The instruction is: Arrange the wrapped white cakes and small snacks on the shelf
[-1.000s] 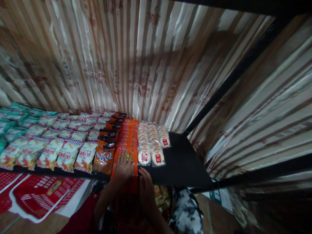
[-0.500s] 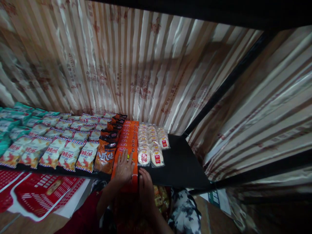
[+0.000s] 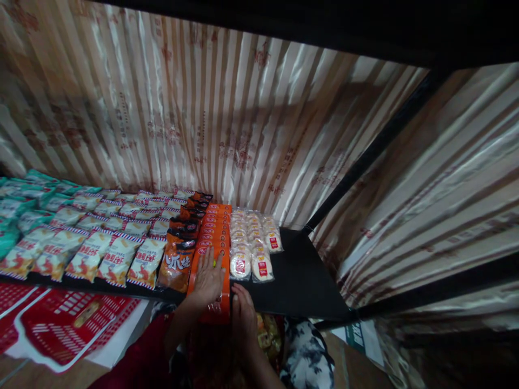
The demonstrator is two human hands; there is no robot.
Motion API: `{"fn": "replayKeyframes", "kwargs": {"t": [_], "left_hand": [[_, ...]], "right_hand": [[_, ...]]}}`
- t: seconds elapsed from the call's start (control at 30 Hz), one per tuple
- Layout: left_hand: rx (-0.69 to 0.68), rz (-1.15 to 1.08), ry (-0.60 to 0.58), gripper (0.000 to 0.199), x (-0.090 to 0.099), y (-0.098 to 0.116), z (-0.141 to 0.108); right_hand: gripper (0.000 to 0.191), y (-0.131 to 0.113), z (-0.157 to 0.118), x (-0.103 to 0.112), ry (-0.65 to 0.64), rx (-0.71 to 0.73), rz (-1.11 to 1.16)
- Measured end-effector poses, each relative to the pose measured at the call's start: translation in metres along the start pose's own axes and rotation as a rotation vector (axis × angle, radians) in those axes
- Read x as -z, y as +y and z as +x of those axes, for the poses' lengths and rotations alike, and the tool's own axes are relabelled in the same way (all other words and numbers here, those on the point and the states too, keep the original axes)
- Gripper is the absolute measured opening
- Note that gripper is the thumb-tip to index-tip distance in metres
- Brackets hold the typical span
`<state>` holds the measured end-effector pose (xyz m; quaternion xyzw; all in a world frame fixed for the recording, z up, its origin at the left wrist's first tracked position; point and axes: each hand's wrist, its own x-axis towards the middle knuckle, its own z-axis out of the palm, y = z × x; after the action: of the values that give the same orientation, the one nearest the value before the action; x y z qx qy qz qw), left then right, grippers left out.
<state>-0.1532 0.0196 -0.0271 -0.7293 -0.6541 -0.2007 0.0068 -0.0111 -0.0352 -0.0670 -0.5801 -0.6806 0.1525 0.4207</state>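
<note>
My left hand (image 3: 208, 278) lies flat with fingers stretched over the front of a row of orange packets (image 3: 214, 229). These overlap one behind another from the front edge to the back of a black shelf (image 3: 292, 281). My right hand (image 3: 244, 313) rests at the shelf's front edge, just right of the front orange packet, fingers extended and nothing visibly held. Clear-wrapped round white cakes (image 3: 240, 263) with red labels stand in rows to the right. On the left side, an orange-and-black bag (image 3: 177, 262) heads another row touching the orange packets.
White snack bags (image 3: 115, 259) with striped edges and teal bags (image 3: 16, 208) fill the shelf's left part. Below are a red basket (image 3: 68, 324) and yellowish packets (image 3: 267, 335). A black post (image 3: 365, 151) rises at the right; a striped curtain (image 3: 227, 108) hangs behind.
My view has tilted slightly, so the shelf sits a little lower in the picture. Both hands keep nearly the same places, the left still on the orange packets.
</note>
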Motion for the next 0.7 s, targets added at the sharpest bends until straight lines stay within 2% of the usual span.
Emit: {"fn": "replayKeyframes", "kwargs": {"t": [0.13,0.33,0.5,0.7], "left_hand": [[0.018,-0.007,-0.045,0.049,-0.001,0.002,0.018],[0.025,0.020,-0.015,0.048,-0.010,0.000,0.058],[0.067,0.026,-0.048,0.047,-0.016,-0.003,0.090],[0.095,-0.028,0.061,0.039,-0.033,-0.006,0.116]], "right_hand": [[0.043,0.001,0.000,-0.001,0.001,0.015,0.001],[0.044,0.010,-0.002,-0.005,0.054,0.036,0.012],[0.038,0.020,-0.006,-0.006,0.028,0.049,0.046],[0.038,0.021,-0.009,-0.008,0.067,0.005,0.082]]}}
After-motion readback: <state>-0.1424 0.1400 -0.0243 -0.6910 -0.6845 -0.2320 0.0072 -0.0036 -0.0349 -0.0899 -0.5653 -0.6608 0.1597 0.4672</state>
